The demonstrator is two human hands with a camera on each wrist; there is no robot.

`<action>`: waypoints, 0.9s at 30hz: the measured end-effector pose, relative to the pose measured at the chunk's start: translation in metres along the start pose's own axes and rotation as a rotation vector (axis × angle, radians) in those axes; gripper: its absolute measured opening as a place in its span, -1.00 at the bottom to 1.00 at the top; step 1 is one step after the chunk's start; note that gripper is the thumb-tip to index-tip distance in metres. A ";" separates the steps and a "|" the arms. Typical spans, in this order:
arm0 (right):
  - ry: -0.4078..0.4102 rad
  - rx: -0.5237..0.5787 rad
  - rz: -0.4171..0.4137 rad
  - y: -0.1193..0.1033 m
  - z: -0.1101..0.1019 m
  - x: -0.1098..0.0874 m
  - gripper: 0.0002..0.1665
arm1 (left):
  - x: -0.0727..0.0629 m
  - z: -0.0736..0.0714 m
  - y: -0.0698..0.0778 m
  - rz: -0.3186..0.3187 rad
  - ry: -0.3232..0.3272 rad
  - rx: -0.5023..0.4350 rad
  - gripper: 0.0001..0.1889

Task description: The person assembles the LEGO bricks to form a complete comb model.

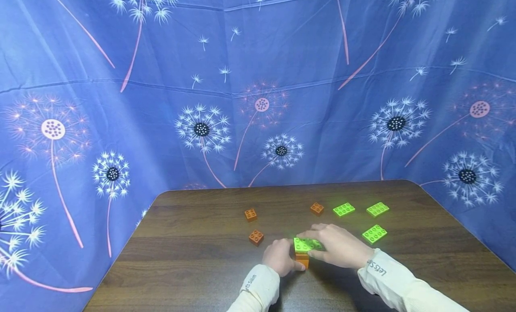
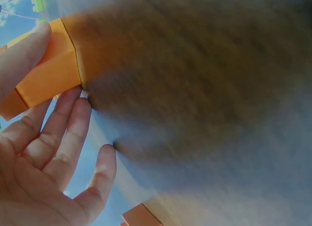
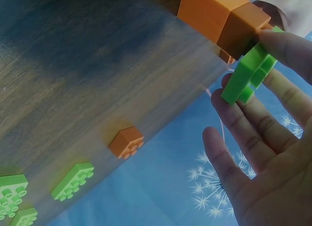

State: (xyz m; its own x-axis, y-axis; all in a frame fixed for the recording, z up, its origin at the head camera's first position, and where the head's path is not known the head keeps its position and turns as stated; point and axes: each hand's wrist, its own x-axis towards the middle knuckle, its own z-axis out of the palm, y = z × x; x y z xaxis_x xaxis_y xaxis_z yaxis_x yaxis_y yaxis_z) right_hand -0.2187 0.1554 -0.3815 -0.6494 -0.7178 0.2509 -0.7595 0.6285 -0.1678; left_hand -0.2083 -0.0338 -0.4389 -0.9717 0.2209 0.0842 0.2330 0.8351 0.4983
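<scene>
My left hand (image 1: 278, 257) grips a stack of orange building bricks (image 1: 302, 261) on the table, thumb on the near side and fingers behind. In the left wrist view the taller orange brick (image 2: 53, 65) shows between thumb and fingertips. My right hand (image 1: 340, 245) pinches a flat lime-green brick (image 1: 300, 246) over the top of the stack, studs up. From the right wrist, this green brick (image 3: 243, 72) lies against the upper, darker orange brick (image 3: 243, 28) at one end and juts out past it. The right fingers partly hide its studs in the head view.
Left of the hands on the brown wooden table (image 1: 181, 249) lie two small orange bricks (image 1: 251, 214). Another orange brick (image 1: 316, 208) lies behind the right hand. Three flat green bricks (image 1: 375, 233) lie at the back right. A blue dandelion-print cloth (image 1: 161, 124) hangs behind the table.
</scene>
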 end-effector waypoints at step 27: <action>-0.013 -0.036 -0.014 -0.002 -0.002 0.002 -0.55 | 0.001 0.002 -0.001 -0.013 -0.013 -0.017 -0.49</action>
State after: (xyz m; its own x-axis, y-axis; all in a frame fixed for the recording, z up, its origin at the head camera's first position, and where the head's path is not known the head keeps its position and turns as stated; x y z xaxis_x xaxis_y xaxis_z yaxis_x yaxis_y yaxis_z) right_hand -0.2182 0.1533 -0.3786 -0.6395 -0.7301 0.2408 -0.7667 0.6287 -0.1301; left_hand -0.2091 -0.0336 -0.4414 -0.9740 0.2167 0.0666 0.2196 0.8294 0.5136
